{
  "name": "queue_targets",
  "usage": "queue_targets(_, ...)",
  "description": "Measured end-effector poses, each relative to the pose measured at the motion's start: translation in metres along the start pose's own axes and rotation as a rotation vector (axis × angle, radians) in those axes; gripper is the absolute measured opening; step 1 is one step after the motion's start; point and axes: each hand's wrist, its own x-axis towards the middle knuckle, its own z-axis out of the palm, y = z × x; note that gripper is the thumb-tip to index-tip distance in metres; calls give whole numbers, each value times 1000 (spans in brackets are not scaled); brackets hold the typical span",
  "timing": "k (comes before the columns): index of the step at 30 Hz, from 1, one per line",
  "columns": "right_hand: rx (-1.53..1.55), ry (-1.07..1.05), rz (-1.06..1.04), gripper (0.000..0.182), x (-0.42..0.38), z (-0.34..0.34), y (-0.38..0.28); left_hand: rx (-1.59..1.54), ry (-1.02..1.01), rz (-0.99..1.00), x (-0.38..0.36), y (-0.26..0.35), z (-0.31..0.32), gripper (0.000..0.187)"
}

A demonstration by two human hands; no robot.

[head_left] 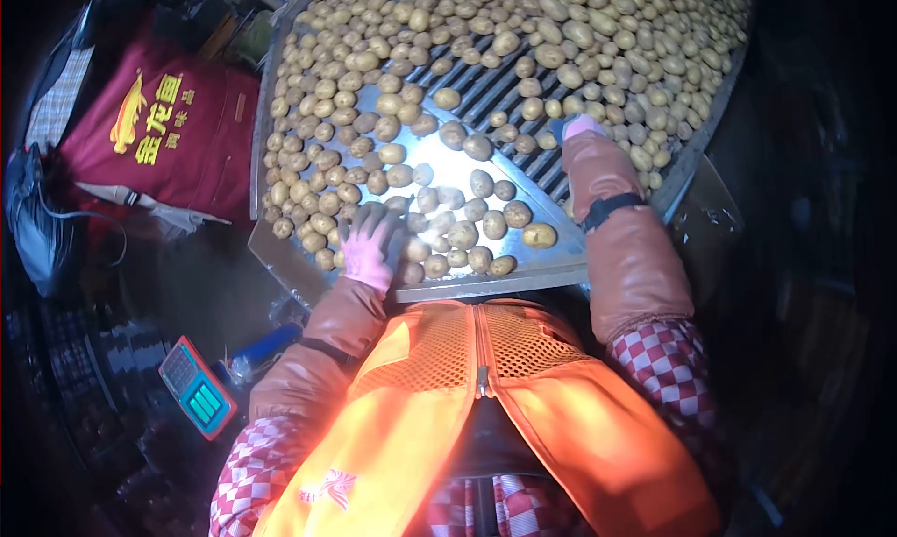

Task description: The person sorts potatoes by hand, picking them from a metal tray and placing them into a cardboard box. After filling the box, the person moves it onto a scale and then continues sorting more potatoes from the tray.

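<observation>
Metal table (558, 255), maroon cloth (201, 149) (金龙鱼 调味品), left hand (371, 245) spread among potatoes (462, 234), right hand (581, 128), grip unclear

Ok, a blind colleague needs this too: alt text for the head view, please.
A person's gloved left hand is among potatoes on a metal tray, the gloved right hand by its slatted section. They wear an orange vest.

Yellow-lettered maroon fabric (210, 159) at left; red-rimmed digital display (202, 399) lit below; dark bag (42, 233) near left edge.
</observation>
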Motion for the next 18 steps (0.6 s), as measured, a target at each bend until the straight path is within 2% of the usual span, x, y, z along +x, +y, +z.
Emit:
queue_targets(1,-11,-20,69,40,-10,-15,-13,3,6,-78,-10,-8,2,47)
queue_targets(4,-456,-150,-200,27,-61,-68,-46,19,-33,-215,-32,-17,10,49)
queue_targets(6,-473,-177,-230,30,-46,-60,-43,33,-60,-224,-32,-19,11,48)
queue_targets(7,-380,-156,-220,30,-42,-50,-35,-9,-2,-217,-29,-20,12,45)
queue_targets(9,5,-95,-163,30,-32,-21,-12,-78,23,-183,-20,-21,13,43)
queue_targets(10,304,-86,-132,29,-28,-5,1,-112,33,-159,-11,-21,13,42)
queue_targets(12,1087,-136,-50,29,-35,25,25,15,61,-49,14,-16,4,42)
queue_targets(14,1672,-205,-46,29,-50,54,43,38,119,-180,44,-20,10,49)
queue_targets(16,1963,-259,-88,32,-77,72,53,37,30,-585,68,-26,34,53)
queue_targets(17,2027,-272,-180,35,-101,69,51,137,-58,-594,71,-24,48,56)
queue_targets(18,2088,-278,-267,38,-122,66,50,146,-62,-485,73,-15,58,57)
